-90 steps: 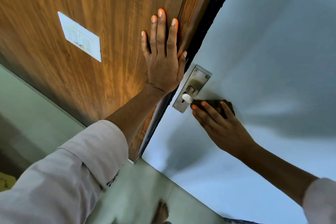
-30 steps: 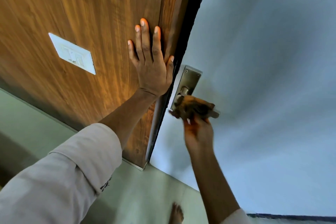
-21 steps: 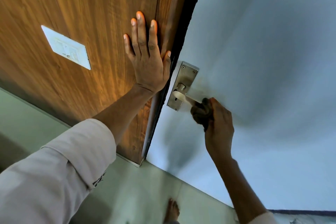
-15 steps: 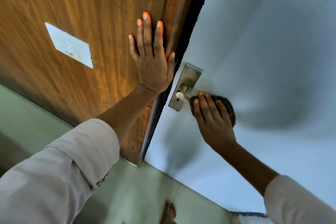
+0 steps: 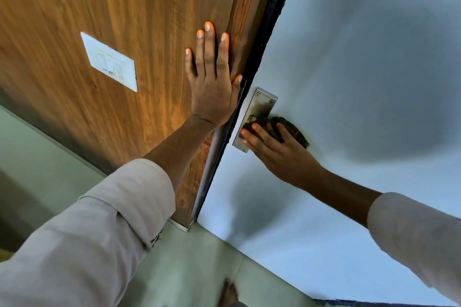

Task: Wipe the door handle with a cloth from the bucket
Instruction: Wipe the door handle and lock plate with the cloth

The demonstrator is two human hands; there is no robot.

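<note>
The right hand (image 5: 282,154) presses a dark, bunched cloth (image 5: 287,127) over the door handle (image 5: 249,122), fingers curled around both. Only the steel backplate (image 5: 259,109) shows, long axis running up the pale door (image 5: 361,57); the lever itself is hidden. The left hand (image 5: 214,90) lies flat, fingers spread, empty, on the wooden panel (image 5: 124,7).

I'm seeing a wood-grain wall panel (image 5: 74,20) filling the left, carrying 1 white switch plate (image 5: 111,62); warm light is glowing across it, and pale green floor tiles (image 5: 189,274) are lying below.
</note>
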